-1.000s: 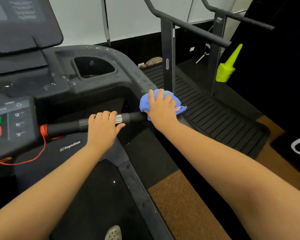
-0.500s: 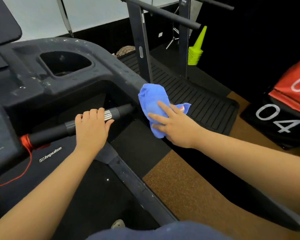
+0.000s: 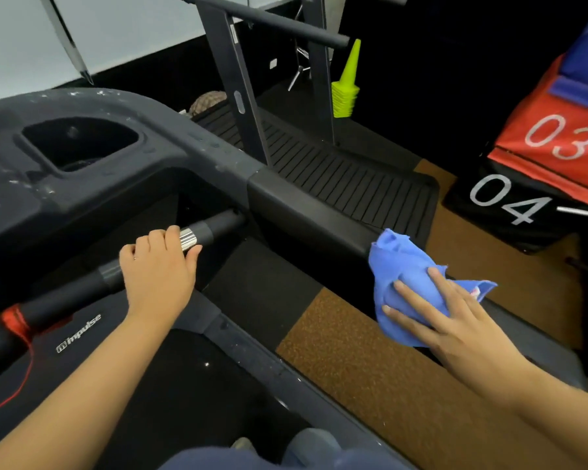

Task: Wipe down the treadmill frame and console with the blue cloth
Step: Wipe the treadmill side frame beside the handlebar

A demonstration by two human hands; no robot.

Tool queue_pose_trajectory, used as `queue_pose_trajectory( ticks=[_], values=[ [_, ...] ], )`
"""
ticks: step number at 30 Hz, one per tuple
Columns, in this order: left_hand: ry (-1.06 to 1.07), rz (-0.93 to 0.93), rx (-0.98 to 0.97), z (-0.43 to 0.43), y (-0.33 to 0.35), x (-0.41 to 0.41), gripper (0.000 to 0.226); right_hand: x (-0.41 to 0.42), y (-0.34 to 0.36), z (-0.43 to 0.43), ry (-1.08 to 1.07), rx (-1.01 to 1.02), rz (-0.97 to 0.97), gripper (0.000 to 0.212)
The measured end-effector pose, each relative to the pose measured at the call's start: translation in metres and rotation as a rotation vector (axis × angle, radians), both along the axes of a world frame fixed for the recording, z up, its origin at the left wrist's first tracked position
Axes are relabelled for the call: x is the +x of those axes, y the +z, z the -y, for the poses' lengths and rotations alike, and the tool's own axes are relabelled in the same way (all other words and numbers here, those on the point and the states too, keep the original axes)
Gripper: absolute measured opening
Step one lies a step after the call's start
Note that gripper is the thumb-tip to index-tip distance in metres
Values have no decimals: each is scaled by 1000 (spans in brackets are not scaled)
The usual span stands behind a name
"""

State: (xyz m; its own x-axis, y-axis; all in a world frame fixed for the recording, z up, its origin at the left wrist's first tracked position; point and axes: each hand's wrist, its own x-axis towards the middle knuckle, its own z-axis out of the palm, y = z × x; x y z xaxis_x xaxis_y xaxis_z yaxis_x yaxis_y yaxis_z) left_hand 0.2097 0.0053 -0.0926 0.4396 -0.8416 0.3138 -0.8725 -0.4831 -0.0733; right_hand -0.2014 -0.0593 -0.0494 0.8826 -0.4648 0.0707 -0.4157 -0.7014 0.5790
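Observation:
The dark treadmill console [image 3: 123, 171], speckled with white dust, fills the upper left. Its right side handrail [image 3: 306, 212] runs down towards the lower right. My right hand [image 3: 455, 323] presses a crumpled blue cloth [image 3: 401, 276] onto that rail, fingers spread over the cloth. My left hand [image 3: 160, 276] rests over the black crossbar [image 3: 82, 293] below the console, beside its silver sensor band [image 3: 190, 238]. The cloth hides the stretch of rail under it.
A second treadmill [image 3: 336, 171] with slatted belt and upright posts stands beyond the rail. A stack of yellow-green cones [image 3: 347, 86] sits behind it. Red and black numbered boxes [image 3: 540, 171] stand at the right. Brown cork flooring [image 3: 370, 361] lies between the machines. A red safety cord [image 3: 14, 320] hangs at left.
My right hand has slid the blue cloth from the console corner down along the side handrail towards me. My left hand has stayed on the crossbar. The view has turned to the right.

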Motion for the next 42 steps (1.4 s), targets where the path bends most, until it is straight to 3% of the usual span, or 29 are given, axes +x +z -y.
queue_pose_trajectory(
  ticks=[7, 12, 16, 26, 35, 42],
  values=[
    [-13, -45, -26, 5, 11, -4, 46, 60, -11, 11, -272, 70, 155, 99],
    [38, -99, -21, 7, 16, -13, 48, 78, -19, 17, -295, 14, 241, 94],
    [60, -92, -14, 9, 15, -14, 50, 109, -22, 28, -318, 38, 258, 104],
    [96, -71, -53, 12, 5, -12, 61, 199, -3, 61, -191, 136, 82, 95],
    [122, -96, -135, 13, 1, -9, 67, 245, 0, 82, -117, 154, 125, 78],
    [122, -73, -117, 13, 0, -9, 64, 257, 6, 85, -120, 247, 169, 82]
  ],
)
